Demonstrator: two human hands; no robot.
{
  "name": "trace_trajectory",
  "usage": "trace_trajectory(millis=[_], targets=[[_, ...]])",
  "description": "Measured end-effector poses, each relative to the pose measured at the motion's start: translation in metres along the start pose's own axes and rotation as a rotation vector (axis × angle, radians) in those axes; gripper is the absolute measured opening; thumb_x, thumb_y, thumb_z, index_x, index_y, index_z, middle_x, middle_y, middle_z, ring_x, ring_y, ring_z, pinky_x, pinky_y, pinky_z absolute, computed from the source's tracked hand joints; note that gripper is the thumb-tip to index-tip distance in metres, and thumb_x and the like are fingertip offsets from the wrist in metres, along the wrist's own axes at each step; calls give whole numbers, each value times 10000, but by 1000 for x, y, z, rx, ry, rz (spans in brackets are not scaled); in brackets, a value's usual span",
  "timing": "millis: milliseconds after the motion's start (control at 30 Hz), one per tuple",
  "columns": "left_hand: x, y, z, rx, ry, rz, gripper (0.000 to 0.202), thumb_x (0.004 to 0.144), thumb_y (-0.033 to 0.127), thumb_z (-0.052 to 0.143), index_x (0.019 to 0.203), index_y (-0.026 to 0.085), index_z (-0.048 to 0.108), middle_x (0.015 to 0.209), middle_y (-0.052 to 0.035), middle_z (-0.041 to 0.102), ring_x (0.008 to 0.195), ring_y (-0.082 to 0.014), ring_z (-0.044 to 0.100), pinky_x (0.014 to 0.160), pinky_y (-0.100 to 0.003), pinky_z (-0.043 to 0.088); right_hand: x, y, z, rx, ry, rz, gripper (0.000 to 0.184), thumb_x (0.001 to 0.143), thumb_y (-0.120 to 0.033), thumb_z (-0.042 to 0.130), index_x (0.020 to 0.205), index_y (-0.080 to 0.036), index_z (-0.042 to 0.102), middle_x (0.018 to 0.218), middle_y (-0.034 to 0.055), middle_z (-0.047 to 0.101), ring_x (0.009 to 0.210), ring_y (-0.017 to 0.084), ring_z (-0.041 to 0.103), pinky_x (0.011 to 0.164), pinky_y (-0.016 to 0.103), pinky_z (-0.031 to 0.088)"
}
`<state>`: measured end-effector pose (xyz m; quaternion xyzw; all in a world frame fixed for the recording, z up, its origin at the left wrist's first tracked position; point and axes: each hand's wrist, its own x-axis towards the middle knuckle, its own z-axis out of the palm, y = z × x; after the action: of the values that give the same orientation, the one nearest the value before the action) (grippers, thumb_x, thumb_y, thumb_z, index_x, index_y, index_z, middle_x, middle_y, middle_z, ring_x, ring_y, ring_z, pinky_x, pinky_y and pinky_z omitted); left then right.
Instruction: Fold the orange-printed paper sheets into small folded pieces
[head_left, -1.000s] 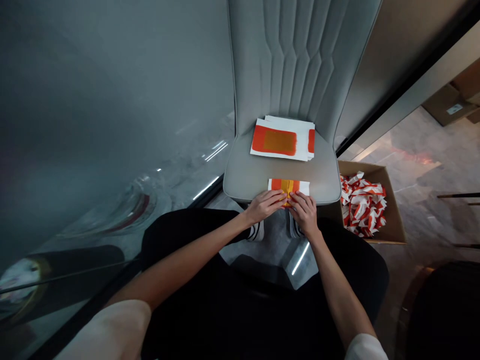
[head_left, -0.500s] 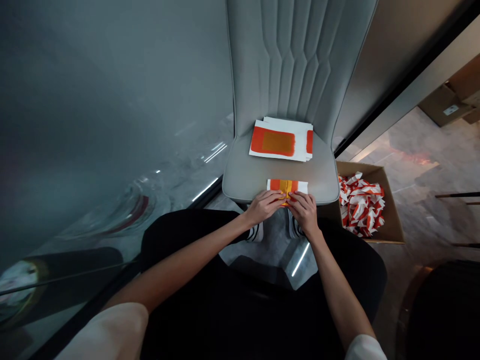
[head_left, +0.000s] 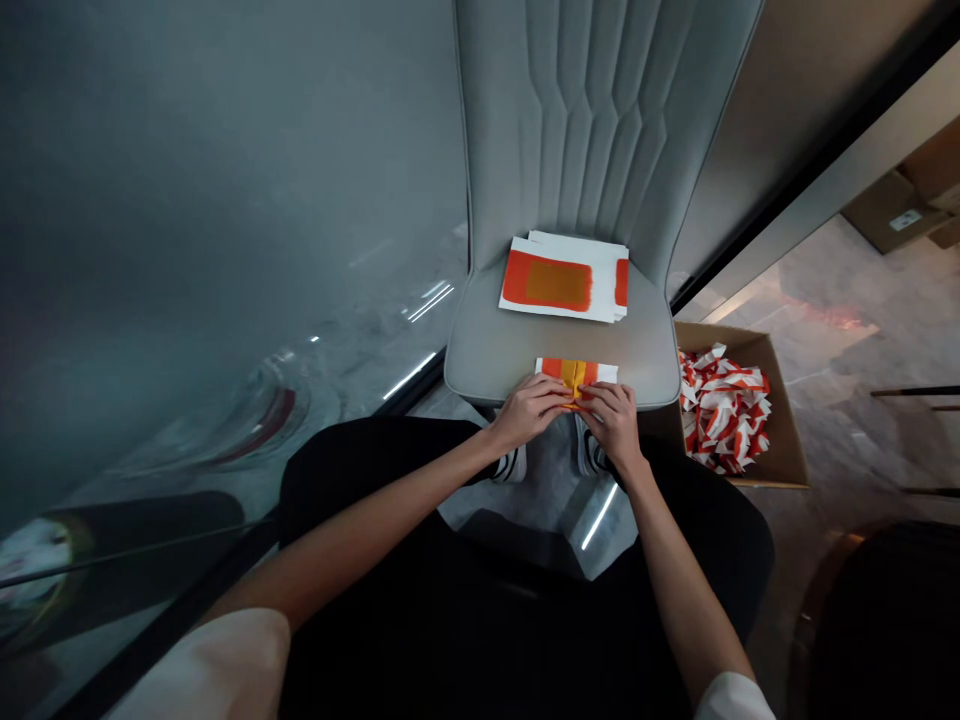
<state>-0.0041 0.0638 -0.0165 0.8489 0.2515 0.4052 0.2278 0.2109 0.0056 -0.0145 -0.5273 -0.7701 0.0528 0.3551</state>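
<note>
At the front edge of a grey chair seat (head_left: 480, 350), both hands grip a small folded sheet of paper (head_left: 574, 371), white with orange and yellow areas. My left hand (head_left: 529, 408) is closed on its left near edge, and my right hand (head_left: 613, 414) is closed on the right near edge. The fingertips almost meet at the middle, where a seam runs through the yellow part. The thumbs are mostly hidden. Farther back on the seat lies a stack of flat paper sheets (head_left: 559, 284) with orange and brownish painted blocks.
Right of the chair, a cardboard box (head_left: 789, 430) holds many crumpled or folded orange-and-white paper pieces (head_left: 724, 410). A glossy dark wall (head_left: 262, 200) stands on the left. More cartons (head_left: 892, 215) sit at the far right, and a dark round object (head_left: 885, 630) is at the lower right.
The fingers have shifted slightly on the folded paper, and its near edge looks a little more turned up. The stack and the box stay where they were.
</note>
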Motion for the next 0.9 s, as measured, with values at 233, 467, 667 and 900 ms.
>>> trace_trajectory(millis=[233,467,667,900], targets=[[1,1,-3,15,-14,37,158,988,249,688,1110,210,780,1117,-76,774,1141,-232,659,989,-456,579,4,-3,-7,14,-22,-1,104,972,-356,730,993,-268,782,1179,44,790,1126,251,678,1012,461,422],[-3,1,-2,35,-19,35,153,999,206,662,1093,210,783,1140,-75,777,1156,-234,660,990,-473,572,9,-7,-17,12,-99,-14,109,977,-344,725,1033,-267,778,1219,52,776,1163,253,663,1048,471,405],[-1,3,-2,54,-25,20,132,993,216,671,1048,216,790,1118,-63,781,1143,-232,660,989,-456,559,7,-5,-12,28,-66,-7,85,972,-331,729,999,-263,774,1205,41,778,1151,253,661,1033,465,408],[1,5,-4,88,-50,18,136,1008,234,656,1043,213,785,1100,-43,788,1124,-226,658,977,-427,533,8,-2,-10,84,-53,36,95,966,-355,734,954,-273,781,1176,41,781,1120,252,667,1017,461,415]])
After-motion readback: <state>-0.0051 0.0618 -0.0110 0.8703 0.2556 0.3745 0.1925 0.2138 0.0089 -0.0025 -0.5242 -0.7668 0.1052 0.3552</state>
